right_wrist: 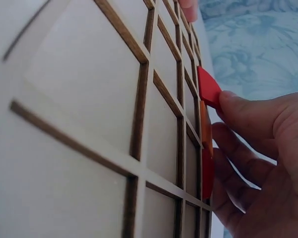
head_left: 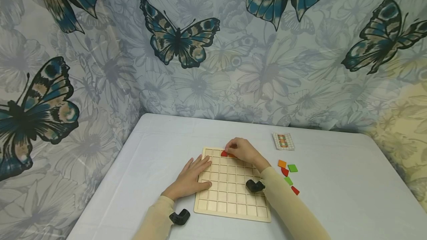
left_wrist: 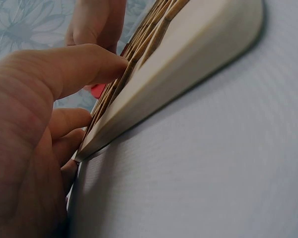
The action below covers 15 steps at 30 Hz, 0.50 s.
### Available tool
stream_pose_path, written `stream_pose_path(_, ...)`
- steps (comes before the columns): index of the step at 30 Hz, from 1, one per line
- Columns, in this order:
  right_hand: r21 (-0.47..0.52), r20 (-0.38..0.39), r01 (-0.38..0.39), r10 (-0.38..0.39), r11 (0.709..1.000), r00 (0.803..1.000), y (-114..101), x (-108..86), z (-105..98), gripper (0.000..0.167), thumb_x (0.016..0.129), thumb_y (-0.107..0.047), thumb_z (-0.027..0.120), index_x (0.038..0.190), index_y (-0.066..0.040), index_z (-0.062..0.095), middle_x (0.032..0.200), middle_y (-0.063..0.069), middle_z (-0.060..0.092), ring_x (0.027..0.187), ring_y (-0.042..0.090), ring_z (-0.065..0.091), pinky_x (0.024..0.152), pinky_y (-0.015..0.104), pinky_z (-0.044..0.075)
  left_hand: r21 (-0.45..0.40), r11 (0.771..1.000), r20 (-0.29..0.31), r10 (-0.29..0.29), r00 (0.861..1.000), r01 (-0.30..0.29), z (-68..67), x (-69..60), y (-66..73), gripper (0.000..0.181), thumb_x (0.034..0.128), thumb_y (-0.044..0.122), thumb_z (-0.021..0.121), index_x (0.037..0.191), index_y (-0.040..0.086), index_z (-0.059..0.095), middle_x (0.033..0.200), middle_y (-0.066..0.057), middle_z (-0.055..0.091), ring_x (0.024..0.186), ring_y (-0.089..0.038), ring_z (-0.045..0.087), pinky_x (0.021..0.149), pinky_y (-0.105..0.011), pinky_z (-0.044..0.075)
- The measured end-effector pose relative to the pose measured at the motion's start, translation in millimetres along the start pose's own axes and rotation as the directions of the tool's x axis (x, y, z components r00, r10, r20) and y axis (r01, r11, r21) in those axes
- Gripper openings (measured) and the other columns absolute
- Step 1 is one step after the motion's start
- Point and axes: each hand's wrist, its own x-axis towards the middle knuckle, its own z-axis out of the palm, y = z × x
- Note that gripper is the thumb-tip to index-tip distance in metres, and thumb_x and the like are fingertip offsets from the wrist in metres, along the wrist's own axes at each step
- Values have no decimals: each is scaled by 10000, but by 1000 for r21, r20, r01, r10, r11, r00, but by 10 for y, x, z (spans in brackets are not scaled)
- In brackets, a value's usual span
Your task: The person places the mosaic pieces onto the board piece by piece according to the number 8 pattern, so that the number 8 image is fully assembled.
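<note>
A pale wooden grid board [head_left: 227,196] lies on the white table. My left hand [head_left: 191,179] rests along its left edge, fingers spread and fairly straight, the thumb touching the grid. At the far row, my right hand [head_left: 245,150] pinches a red tile with a curved edge [right_wrist: 208,89]. That tile stands tilted against the board, beside an orange tile [right_wrist: 205,124]. Past the orange one, a second red tile [right_wrist: 207,173] sits in the same row, mostly hidden by the hand in the head view.
Right of the board lie loose tiles: an orange square [head_left: 281,163], a green one [head_left: 293,168], a red curved one [head_left: 285,172], another green [head_left: 288,181] and a red one [head_left: 295,190]. A patterned card [head_left: 283,141] lies farther back. A butterfly-print curtain [head_left: 213,92] hangs behind the table.
</note>
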Motion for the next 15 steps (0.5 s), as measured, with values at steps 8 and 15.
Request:
stream_pose_path(8,-62,2,60,-60,996,998,-40,-18,0,101,975,-185,672,922,-138,743,983,16,684,919,156,611,886,413,552,-6,1000,-2,-4,1000,4,-5,-8,9,758,907,410,664,1565,142,401,1695,5,245,1608,-237,83,1312,-510,-9)
stream_pose_path(15,-101,-3,81,-81,992,997,-29,-6,13,89,972,-168,673,922,-139,740,956,10,675,890,139,596,885,417,547,7,1000,-1,8,1000,-8,-3,1,8,763,905,408,669,1563,129,402,1695,-10,247,1607,-256,94,1311,-519,-1)
